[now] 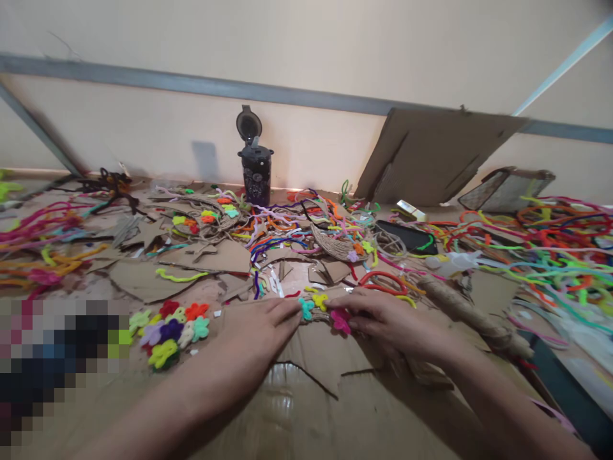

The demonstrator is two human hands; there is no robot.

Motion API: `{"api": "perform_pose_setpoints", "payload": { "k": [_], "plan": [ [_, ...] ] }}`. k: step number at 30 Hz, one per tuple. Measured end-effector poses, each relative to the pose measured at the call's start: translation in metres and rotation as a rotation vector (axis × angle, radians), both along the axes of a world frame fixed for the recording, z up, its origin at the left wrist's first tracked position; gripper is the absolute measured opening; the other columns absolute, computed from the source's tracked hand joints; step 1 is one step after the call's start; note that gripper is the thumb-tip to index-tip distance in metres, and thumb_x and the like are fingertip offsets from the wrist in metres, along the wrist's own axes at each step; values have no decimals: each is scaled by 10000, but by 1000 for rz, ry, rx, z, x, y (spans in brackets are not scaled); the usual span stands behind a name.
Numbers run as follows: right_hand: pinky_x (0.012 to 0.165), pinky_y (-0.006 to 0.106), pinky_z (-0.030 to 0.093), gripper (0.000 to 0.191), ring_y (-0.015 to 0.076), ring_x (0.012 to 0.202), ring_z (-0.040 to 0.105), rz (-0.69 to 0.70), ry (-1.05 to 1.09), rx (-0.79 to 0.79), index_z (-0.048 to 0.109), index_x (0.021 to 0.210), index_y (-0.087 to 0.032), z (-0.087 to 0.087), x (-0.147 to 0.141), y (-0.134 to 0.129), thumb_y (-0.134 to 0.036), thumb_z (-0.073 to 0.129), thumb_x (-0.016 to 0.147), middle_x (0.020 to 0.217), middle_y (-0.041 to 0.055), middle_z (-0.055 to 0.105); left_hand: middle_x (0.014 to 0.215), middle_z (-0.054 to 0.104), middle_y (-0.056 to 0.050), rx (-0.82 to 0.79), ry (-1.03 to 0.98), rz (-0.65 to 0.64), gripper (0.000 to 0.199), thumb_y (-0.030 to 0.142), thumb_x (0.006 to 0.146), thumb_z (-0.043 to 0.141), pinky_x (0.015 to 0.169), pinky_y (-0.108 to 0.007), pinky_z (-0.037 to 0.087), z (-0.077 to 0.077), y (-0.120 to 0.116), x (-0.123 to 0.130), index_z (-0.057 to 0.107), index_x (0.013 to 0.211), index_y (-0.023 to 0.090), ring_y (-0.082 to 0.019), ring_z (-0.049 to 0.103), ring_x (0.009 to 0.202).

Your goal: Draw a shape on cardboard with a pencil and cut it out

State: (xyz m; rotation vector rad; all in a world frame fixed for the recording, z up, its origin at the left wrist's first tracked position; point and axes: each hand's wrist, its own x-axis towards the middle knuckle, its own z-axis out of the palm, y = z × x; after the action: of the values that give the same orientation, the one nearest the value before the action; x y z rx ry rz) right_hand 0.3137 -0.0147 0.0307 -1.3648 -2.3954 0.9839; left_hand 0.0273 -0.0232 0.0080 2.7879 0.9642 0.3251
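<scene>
Pink flower (341, 321), 1, touches right hand (398, 321); cyan flower (306, 310), 1, left hand (258, 331); both hands half-curled, grip unclear.

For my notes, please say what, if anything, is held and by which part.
Right hand: pink flower, by its right edge. Left hand: unclear, touching turquoise flower.

Two bare hands: one left hand (272, 321), one right hand (385, 313). Between them, three fuzzy five-petalled flowers: one turquoise flower (306, 309), one yellow flower (320, 301), one pink flower (341, 321). At least ten more form a multicoloured flower cluster (171, 331) farther left. By the table's (297, 276) far edge, one black lidded tumbler (256, 174).
</scene>
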Motion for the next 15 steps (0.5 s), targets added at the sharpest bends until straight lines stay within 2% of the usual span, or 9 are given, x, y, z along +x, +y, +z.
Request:
{"api": "perform_pose_setpoints", "payload": {
  "k": [4, 7, 9, 12, 15],
  "plan": [
    [1028, 378, 508, 413, 232, 1156, 665, -4, 2, 31, 720, 1262, -331, -3, 0, -1, -133, 545, 946, 1293, 18, 720, 1410, 640, -131, -11, 100, 49, 541, 74, 923, 392, 1060, -419, 490, -7, -8, 11, 535, 1434, 178, -251, 618, 1260],
    [1009, 378, 516, 418, 240, 1150, 665, -22, -36, 34, 721, 1258, -336, -2, 0, -2, -130, 555, 935, 1267, 18, 727, 1396, 646, -146, 21, 141, 71, 649, 47, 860, 400, 1039, -414, 504, -1, -17, 19, 465, 1498, 152, -263, 632, 1236],
    [1013, 375, 509, 428, 242, 1157, 660, -26, -44, 35, 710, 1279, -331, 0, -1, -3, -130, 556, 934, 1264, 23, 727, 1394, 642, -177, 29, 162, 82, 628, 60, 842, 412, 1049, -417, 498, 4, -23, 24, 503, 1462, 95, -283, 623, 1245],
    [1017, 377, 498, 423, 242, 1162, 652, -20, -37, 19, 695, 1304, -317, 1, -1, -4, -140, 541, 952, 1276, 28, 723, 1518, 533, -199, 18, 129, 111, 564, 141, 897, 442, 1086, -447, 474, 7, -31, 28, 515, 1452, 75, -308, 573, 1309],
    [1018, 374, 491, 422, 237, 1169, 644, -18, -31, 20, 695, 1300, -323, 0, -1, -4, -136, 545, 953, 1280, 22, 720, 1557, 476, -228, 4, 79, 128, 585, 286, 957, 506, 1115, -495, 452, 1, -35, 29, 472, 1490, 49, -358, 515, 1370]
  ]
}}
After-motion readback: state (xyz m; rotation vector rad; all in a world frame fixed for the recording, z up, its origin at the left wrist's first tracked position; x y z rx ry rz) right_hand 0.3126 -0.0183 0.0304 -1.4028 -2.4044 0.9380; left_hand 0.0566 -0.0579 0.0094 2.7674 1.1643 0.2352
